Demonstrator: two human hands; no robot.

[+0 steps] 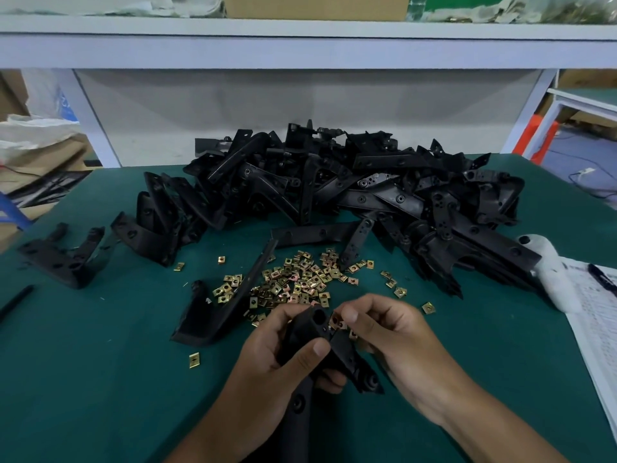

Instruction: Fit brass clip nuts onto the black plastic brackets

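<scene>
My left hand (280, 355) grips a black plastic bracket (347, 359) near the front of the green table, thumb across its top. My right hand (387, 329) pinches a brass clip nut (336, 321) against the bracket's upper end, beside a round hole. Just beyond my hands lies a loose heap of brass clip nuts (300, 279). A big pile of black brackets (350, 188) fills the back of the table. Another bracket (213, 315) lies to the left of my hands.
Several brackets (66, 259) stand in a row at the left. A white cloth bundle (547, 262) and a printed sheet with a pen (597, 309) lie at the right edge. Stray nuts (194, 359) dot the green mat (117, 379). A white shelf frame (300, 48) rises behind.
</scene>
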